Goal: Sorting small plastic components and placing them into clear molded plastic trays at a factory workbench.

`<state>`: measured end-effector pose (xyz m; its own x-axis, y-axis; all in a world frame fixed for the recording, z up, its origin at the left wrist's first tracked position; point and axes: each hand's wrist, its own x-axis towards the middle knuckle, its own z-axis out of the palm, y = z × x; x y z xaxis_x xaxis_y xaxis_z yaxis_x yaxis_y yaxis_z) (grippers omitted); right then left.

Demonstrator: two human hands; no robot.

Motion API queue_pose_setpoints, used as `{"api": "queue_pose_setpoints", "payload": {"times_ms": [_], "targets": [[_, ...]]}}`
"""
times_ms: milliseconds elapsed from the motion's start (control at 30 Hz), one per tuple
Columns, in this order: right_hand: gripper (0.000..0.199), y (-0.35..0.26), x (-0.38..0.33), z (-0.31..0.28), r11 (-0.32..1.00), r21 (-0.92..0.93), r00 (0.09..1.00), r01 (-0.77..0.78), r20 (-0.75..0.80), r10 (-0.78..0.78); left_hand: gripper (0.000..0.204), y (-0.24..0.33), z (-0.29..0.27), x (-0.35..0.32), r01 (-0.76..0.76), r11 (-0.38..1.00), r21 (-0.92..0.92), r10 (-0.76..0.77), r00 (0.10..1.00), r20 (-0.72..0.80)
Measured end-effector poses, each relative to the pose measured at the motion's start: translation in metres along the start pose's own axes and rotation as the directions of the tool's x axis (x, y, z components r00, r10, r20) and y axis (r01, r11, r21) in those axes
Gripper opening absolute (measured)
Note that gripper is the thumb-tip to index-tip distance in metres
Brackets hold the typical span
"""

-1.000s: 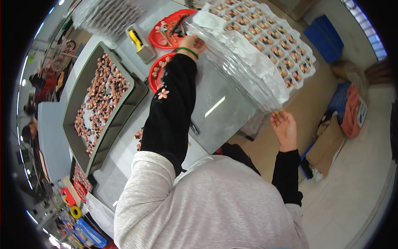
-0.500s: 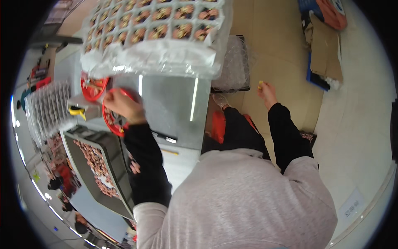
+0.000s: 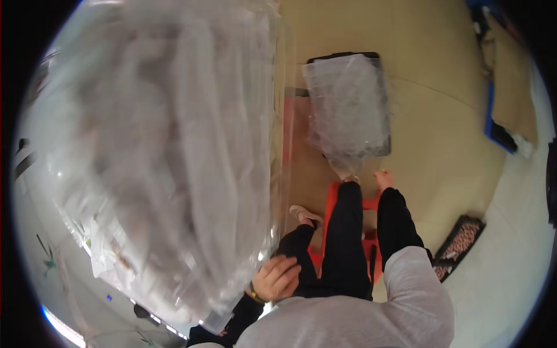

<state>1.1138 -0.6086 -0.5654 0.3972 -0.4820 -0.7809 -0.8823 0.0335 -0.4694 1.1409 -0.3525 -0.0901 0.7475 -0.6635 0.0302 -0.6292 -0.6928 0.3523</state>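
My left hand [image 3: 276, 278], with a band at the wrist, is near my lap beside the right lower edge of a large stack of translucent plastic-wrapped trays [image 3: 220, 127]. Its fingers are curled inward and whatever is in them is hidden. Over the floor by my knee, my right hand [image 3: 383, 180] has its fingers closed, with a tiny yellow bit showing at the fingertips. In front of it lies a dark crate [image 3: 378, 57] covered by clear plastic sheets [image 3: 348, 104].
The tray stack is blurred and fills the left side, hiding the worktable. A red stool [image 3: 332, 200] is under me. Black trays of small pinkish pieces [image 3: 461, 243] lie on the floor at right. Flattened cardboard [image 3: 513, 87] and a blue bin [image 3: 493, 124] stand far right.
My left hand has left the red bowl and come back toward my body. The view has shifted, so the tray stack looms over the left side and the bowls are out of sight.
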Motion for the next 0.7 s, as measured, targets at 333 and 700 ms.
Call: {"api": "queue_pose_setpoints", "payload": {"times_ms": [333,700], "targets": [[0.078,-0.032,0.044,0.035,0.835,0.422,0.921,-0.353,0.313,0.232,0.022,-0.002,0.015,0.025,-0.126,0.977,0.170,0.120,0.992,0.043],[0.034,-0.120,-0.139,-0.069,0.681,0.732,0.949,0.030,0.193,-0.249,0.026,0.027,-0.076,-0.026,0.078,0.997,0.029,-0.076,0.995,-0.058]]}}
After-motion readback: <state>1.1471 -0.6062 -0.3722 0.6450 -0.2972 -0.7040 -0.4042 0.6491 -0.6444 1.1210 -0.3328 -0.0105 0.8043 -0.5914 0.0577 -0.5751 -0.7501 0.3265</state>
